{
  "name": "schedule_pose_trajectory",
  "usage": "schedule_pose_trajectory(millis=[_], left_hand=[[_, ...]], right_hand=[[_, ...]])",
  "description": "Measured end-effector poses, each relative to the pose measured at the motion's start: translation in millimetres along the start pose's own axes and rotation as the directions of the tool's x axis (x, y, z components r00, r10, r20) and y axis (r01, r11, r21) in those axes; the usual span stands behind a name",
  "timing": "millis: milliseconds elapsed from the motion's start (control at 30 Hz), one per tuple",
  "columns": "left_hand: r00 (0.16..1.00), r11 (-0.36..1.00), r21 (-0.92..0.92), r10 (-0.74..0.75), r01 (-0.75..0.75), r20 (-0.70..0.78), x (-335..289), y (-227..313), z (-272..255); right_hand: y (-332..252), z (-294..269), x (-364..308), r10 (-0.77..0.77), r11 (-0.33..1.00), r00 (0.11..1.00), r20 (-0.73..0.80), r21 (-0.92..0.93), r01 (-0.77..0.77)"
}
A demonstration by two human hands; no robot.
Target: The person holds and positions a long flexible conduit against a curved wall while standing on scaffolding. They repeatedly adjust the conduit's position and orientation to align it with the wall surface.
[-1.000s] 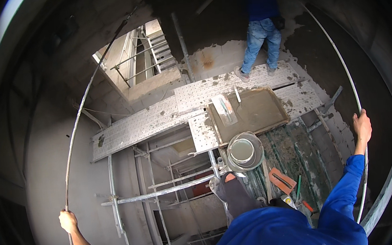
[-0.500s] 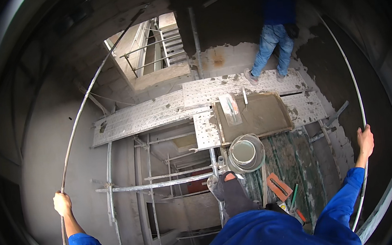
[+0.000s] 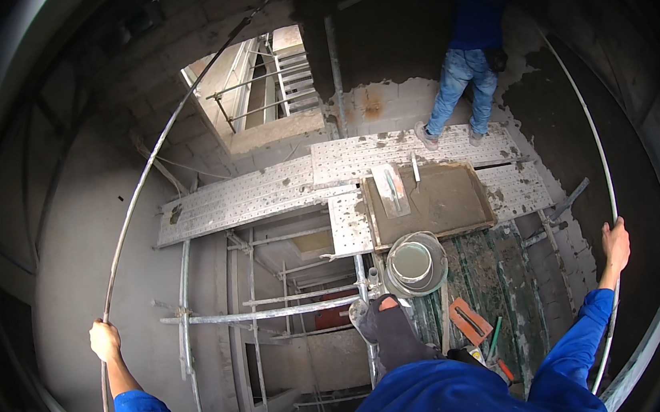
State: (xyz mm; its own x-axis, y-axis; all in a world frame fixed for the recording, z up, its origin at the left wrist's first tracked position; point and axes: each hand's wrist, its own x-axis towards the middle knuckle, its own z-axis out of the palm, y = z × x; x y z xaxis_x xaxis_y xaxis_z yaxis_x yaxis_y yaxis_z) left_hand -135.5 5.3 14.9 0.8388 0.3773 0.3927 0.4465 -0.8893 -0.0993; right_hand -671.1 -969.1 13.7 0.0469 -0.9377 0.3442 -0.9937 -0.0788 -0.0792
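Observation:
On the left, my left hand (image 3: 105, 342) is wrapped round a long metal scaffold pole (image 3: 140, 180) that runs up toward the far wall. My right hand (image 3: 615, 245) grips another upright pole (image 3: 590, 118) on the right side. Between my arms, below chest height, lies an orange plastering float (image 3: 469, 321), beside a green-handled tool (image 3: 495, 336). Ahead of it stands a round bucket (image 3: 414, 263) inside a wider tub. A shallow tray of grey mortar (image 3: 458, 199) sits beyond, with a flat plastering trowel (image 3: 390, 190) resting on it.
Perforated metal planks (image 3: 249, 197) cross the scaffold ahead. A co-worker in blue top and jeans (image 3: 455, 84) stands on them, facing the wet-plastered wall. Left of my foot (image 3: 364, 319), horizontal tubes (image 3: 277, 311) span an open drop. A window opening (image 3: 258, 93) is in the far wall.
The view has tilted slightly, so the planks, tray and co-worker sit a little lower in the picture. Both my hands keep their hold on the poles.

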Motion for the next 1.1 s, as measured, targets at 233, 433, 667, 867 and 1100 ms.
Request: schedule_pose_trajectory(millis=[233, 433, 667, 867, 1100], left_hand=[[1.000, 1.000, 0.012, 0.016, -0.016, -0.027, -1.5, 1.6, -1.2], [1.000, 1.000, 0.017, 0.019, -0.019, -0.016, -1.8, 2.8, -2.7], [0.999, 0.999, 0.014, 0.034, -0.034, -0.019, -3.3, 3.4, -4.8], [0.999, 1.000, -0.004, 0.030, -0.030, -0.030, -3.0, 4.2, -5.8], [0.998, 0.999, -0.026, 0.021, -0.023, -0.064, -4.1, 5.4, -6.0]], right_hand=[[-3.0, -3.6, -1.6, 0.004, 1.000, 1.000, 0.001, -0.001, -0.004], [-3.7, -4.1, -3.5, 0.005, 1.000, 1.000, -0.004, 0.002, -0.005], [-2.3, -1.7, -0.9, -0.008, 1.000, 1.000, -0.016, 0.005, 0.008], [-5.7, -5.8, -5.6, -0.007, 1.000, 1.000, -0.028, 0.020, 0.007], [-8.0, -9.1, -7.8, -0.004, 1.000, 1.000, -0.031, -0.003, 0.004]])
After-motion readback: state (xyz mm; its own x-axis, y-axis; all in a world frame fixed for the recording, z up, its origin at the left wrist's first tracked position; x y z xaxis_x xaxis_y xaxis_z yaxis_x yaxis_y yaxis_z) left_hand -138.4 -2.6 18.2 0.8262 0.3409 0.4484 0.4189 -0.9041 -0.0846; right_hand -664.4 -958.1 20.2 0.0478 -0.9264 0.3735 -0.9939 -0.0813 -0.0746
